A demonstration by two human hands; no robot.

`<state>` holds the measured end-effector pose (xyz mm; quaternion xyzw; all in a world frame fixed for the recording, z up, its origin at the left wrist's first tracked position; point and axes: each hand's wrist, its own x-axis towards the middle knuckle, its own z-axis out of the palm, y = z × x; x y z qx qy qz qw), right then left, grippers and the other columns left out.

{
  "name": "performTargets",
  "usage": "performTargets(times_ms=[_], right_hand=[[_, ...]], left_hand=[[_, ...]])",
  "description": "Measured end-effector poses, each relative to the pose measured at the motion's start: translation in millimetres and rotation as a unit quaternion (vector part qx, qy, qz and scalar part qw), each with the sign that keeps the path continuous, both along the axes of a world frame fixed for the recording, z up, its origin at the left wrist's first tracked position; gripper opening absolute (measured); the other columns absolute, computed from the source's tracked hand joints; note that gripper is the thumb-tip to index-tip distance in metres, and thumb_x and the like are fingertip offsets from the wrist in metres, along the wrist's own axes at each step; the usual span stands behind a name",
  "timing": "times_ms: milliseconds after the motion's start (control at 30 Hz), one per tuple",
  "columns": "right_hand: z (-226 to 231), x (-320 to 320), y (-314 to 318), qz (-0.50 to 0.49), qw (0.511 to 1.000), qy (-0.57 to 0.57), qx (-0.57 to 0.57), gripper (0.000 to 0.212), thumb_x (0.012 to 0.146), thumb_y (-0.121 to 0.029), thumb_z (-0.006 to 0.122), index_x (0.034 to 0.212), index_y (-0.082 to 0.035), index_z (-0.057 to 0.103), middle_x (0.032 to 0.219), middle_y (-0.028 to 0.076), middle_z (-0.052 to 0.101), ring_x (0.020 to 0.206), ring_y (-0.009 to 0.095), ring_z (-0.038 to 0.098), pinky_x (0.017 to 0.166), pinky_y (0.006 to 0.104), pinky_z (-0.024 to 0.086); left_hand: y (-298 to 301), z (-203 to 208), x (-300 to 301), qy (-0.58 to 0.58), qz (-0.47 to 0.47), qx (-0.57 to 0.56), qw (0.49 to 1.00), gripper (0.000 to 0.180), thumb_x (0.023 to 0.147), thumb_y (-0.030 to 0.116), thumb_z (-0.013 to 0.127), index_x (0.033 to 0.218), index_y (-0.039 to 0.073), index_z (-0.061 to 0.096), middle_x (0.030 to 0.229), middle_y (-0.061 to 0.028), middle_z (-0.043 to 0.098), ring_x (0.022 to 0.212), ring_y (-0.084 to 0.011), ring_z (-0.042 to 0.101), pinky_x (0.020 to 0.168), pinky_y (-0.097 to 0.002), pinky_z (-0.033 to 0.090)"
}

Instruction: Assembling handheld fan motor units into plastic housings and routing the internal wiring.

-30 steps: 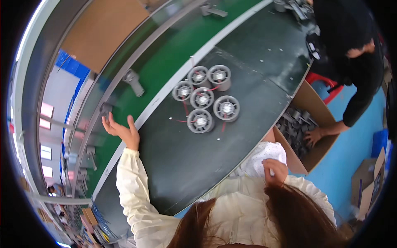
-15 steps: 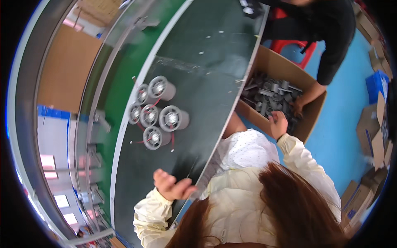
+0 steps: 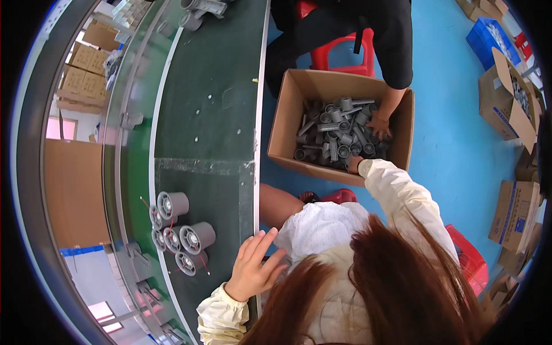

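Right hand (image 3: 354,165) reaches into one carton (image 3: 328,84), left hand (image 3: 255,271) near six cylinders (image 3: 196,237).

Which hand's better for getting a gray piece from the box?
Probably the right hand: it reaches into the cardboard box, beside the gray pieces. The left hand is outside, by the table.

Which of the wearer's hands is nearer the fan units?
Left. The left hand is near the fan units, not touching; the right hand is farther, in the cardboard box.
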<state>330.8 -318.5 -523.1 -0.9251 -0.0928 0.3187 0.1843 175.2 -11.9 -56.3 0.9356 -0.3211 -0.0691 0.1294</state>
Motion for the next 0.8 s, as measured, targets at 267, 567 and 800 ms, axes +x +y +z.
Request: performTargets(times_ms=[267, 567, 800], right_hand=[[-30, 7, -11, -0.244, 0.969, 0.009, -0.037, 0.037, 0.069, -0.019, 0.072, 0.098, 0.002, 0.068, 0.097, 0.024, 0.069, 0.092, 0.038, 0.068, 0.083, 0.0459, 0.055], [-61, 24, 2, -0.265, 0.957, -0.109, -0.040, 0.084, 0.062, -0.047, 0.082, 0.121, 0.003, 0.049, 0.128, 0.023, 0.048, 0.125, 0.043, 0.039, 0.105, 0.0472, 0.035], [-51, 24, -15, -0.284, 0.941, -0.012, -0.184, 0.123, 0.048, -0.076, 0.075, 0.138, 0.000, 0.039, 0.143, 0.023, 0.037, 0.131, 0.040, 0.036, 0.113, 0.0480, 0.023]], left_hand=[[-10, -5, 8, -0.005, 0.057, 0.102, 0.993, 0.038, 0.079, 0.029, 0.072, 0.115, 0.016, 0.068, 0.143, -0.0164, 0.046, 0.126, -0.0326, 0.046, 0.100, -0.0418, 0.040], [19, -36, -20, -0.124, 0.024, 0.184, 0.975, 0.037, 0.092, 0.025, 0.049, 0.125, 0.016, 0.062, 0.141, -0.0152, 0.049, 0.122, -0.0323, 0.049, 0.097, -0.0398, 0.042], [9, -21, -13, 0.164, 0.177, 0.064, 0.968, 0.036, 0.092, 0.023, 0.049, 0.124, 0.014, 0.062, 0.140, -0.0131, 0.051, 0.123, -0.0306, 0.047, 0.099, -0.0388, 0.039]])
